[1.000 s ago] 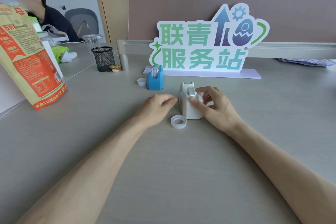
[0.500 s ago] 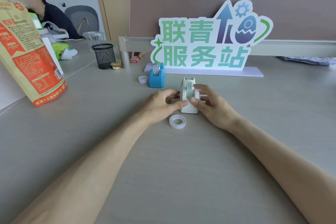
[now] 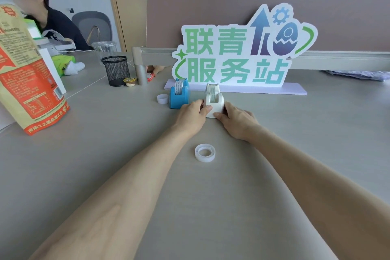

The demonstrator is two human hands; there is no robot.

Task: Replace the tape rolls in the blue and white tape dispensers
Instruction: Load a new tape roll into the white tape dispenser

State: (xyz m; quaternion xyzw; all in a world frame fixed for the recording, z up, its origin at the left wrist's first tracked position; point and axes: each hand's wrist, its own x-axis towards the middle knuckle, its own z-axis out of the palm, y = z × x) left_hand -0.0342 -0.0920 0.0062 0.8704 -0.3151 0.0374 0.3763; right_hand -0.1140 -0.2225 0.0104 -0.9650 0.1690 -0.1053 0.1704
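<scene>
The white tape dispenser (image 3: 214, 99) stands upright on the grey desk with a tape roll in its slot. My left hand (image 3: 191, 117) grips its left side and my right hand (image 3: 236, 121) grips its right side at the base. Just to its left stands the blue tape dispenser (image 3: 179, 95), also loaded with a roll. A loose white tape roll (image 3: 205, 152) lies flat on the desk between my forearms. A smaller white ring (image 3: 162, 98) lies left of the blue dispenser.
A green-lettered sign (image 3: 242, 57) on a lilac base stands right behind the dispensers. A black mesh cup (image 3: 116, 70), a small yellow-lidded cup (image 3: 129, 81) and a metal post (image 3: 139, 66) stand far left. A large orange bag (image 3: 27, 74) leans at the left edge. A person sits far left.
Both hands have slid the white dispenser away from me, up beside the blue one. The loose tape roll stayed where it was and now lies behind my hands.
</scene>
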